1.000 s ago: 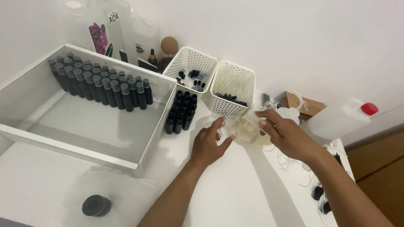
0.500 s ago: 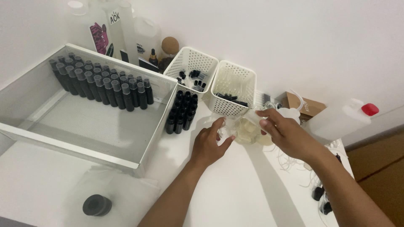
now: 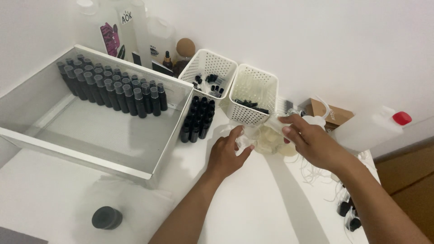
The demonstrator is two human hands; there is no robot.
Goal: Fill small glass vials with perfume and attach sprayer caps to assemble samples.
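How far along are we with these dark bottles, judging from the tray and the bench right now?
Looks done: rows of capped dark bottles stand along the far wall of the big tray. In hand: the left hand and right hand both grip a clear plastic bag; its contents are unclear. Apparently left: another cluster of bottles stands outside the tray, and most of the tray floor is unfilled.

Both forearms are bare to the frame's edge, no sleeves showing, and the left hand (image 3: pixel 224 156) and right hand (image 3: pixel 312 142) wear no gloves, rings or watch.
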